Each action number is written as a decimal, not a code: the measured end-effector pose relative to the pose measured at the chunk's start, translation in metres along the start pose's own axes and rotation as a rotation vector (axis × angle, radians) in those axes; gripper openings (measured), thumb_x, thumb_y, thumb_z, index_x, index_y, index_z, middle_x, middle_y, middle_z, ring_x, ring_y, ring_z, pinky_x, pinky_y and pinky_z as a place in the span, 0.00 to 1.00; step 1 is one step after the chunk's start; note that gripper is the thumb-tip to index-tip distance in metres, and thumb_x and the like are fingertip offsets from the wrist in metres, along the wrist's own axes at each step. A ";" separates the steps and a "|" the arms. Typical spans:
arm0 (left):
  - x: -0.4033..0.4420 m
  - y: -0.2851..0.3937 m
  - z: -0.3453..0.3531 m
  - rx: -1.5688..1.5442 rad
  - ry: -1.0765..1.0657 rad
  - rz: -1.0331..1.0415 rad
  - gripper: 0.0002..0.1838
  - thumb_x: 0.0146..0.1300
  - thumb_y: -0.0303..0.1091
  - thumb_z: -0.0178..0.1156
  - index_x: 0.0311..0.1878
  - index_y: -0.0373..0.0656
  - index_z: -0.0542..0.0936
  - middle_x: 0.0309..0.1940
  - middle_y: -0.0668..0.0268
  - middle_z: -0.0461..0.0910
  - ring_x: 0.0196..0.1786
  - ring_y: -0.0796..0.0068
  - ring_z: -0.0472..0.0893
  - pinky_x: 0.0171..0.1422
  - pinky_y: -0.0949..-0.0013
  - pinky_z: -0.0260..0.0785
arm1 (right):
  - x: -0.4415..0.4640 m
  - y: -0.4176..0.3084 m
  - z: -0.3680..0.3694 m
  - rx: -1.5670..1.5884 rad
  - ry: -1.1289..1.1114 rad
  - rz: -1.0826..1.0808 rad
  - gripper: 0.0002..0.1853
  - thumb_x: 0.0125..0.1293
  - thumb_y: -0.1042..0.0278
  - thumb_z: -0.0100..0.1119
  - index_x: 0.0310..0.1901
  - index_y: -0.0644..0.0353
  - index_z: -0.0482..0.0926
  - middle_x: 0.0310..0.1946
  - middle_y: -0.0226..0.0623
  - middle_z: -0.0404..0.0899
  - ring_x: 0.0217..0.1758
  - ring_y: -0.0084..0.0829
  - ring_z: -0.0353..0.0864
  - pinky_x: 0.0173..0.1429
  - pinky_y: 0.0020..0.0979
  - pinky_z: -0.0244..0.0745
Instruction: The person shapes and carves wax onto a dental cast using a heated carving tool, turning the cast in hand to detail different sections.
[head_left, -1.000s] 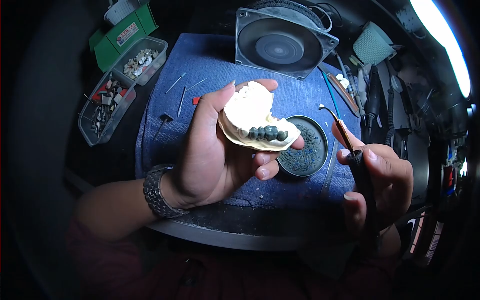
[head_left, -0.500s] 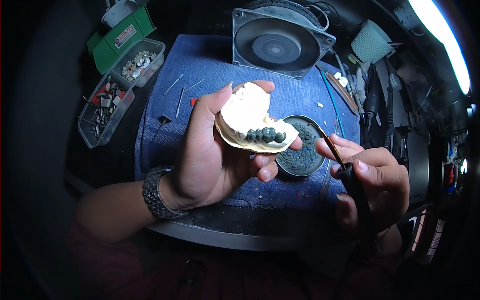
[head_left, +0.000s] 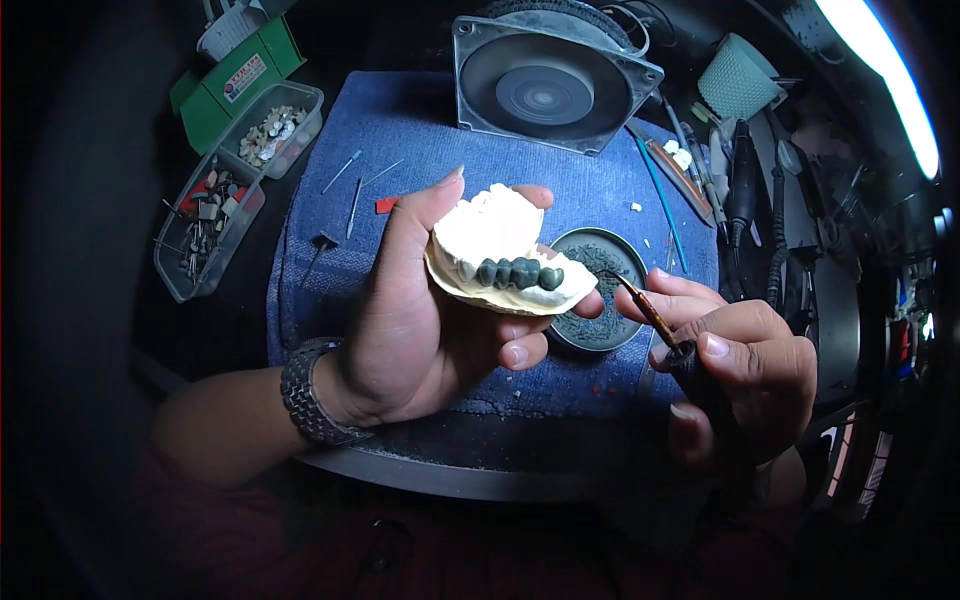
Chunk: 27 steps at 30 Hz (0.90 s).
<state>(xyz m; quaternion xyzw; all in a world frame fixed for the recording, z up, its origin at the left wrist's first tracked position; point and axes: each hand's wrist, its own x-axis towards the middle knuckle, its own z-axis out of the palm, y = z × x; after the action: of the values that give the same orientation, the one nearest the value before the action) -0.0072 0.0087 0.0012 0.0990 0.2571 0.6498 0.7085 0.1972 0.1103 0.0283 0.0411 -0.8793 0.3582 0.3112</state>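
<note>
A pale plaster dental model (head_left: 490, 240) with a row of dark green wax teeth (head_left: 522, 273) along its near side is gripped in my left hand (head_left: 405, 310), thumb at its left and fingers behind and below. My right hand (head_left: 750, 360) pinches a black-handled tool with a thin, bent metal tip (head_left: 645, 308). That tip hovers over a round tin (head_left: 640, 262) of dark shavings, just right of the model and apart from the teeth. The tool's handle partly disappears in shadow against my palm.
A blue towel (head_left: 370, 110) lies beneath, bearing small burs and a red piece. Behind stands a square fan (head_left: 545, 90). A divided plastic box (head_left: 235, 200) and a green box (head_left: 235, 85) are at left; knives, handpieces and a woven cup (head_left: 738, 80) at right.
My right hand and the tool tip have moved left and down, closer to the model. My left hand holds the model slightly further left and tilted a little differently.
</note>
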 end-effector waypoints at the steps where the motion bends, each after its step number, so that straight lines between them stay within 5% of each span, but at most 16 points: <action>1: 0.000 0.000 -0.001 -0.012 -0.002 -0.022 0.33 0.70 0.62 0.38 0.64 0.44 0.66 0.40 0.59 0.81 0.27 0.77 0.74 0.21 0.79 0.62 | 0.000 0.000 0.000 0.005 -0.001 -0.002 0.22 0.64 0.68 0.60 0.56 0.63 0.64 0.39 0.47 0.72 0.52 0.56 0.81 0.64 0.58 0.67; 11: -0.001 0.001 -0.004 -0.117 -0.004 -0.168 0.31 0.69 0.62 0.40 0.61 0.46 0.69 0.41 0.62 0.81 0.30 0.78 0.77 0.23 0.79 0.63 | -0.001 -0.001 0.001 0.088 -0.041 0.040 0.26 0.60 0.73 0.65 0.58 0.65 0.65 0.41 0.50 0.72 0.54 0.57 0.79 0.66 0.60 0.64; 17: -0.003 0.003 0.005 -0.024 0.021 -0.146 0.34 0.69 0.63 0.36 0.63 0.44 0.65 0.41 0.56 0.81 0.30 0.67 0.82 0.36 0.61 0.81 | 0.002 -0.005 -0.002 0.079 -0.070 0.071 0.27 0.58 0.75 0.66 0.58 0.64 0.66 0.41 0.48 0.72 0.53 0.53 0.80 0.66 0.59 0.66; 20: -0.003 0.003 0.004 -0.030 -0.001 -0.116 0.36 0.69 0.64 0.32 0.65 0.43 0.62 0.41 0.51 0.80 0.32 0.61 0.83 0.45 0.52 0.82 | 0.001 -0.006 0.000 0.065 -0.071 0.080 0.26 0.58 0.76 0.66 0.57 0.63 0.67 0.41 0.47 0.72 0.53 0.53 0.80 0.65 0.59 0.67; 27: 0.006 -0.003 -0.003 0.227 -0.196 0.167 0.40 0.69 0.66 0.26 0.68 0.40 0.57 0.37 0.45 0.80 0.34 0.62 0.83 0.40 0.64 0.78 | -0.001 -0.010 -0.001 0.131 -0.080 0.129 0.27 0.55 0.80 0.67 0.56 0.56 0.70 0.41 0.43 0.73 0.55 0.57 0.79 0.67 0.59 0.64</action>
<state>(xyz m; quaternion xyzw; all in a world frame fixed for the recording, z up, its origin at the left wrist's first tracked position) -0.0059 0.0137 -0.0045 0.2624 0.2493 0.6603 0.6580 0.2016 0.1039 0.0345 0.0189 -0.8666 0.4324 0.2486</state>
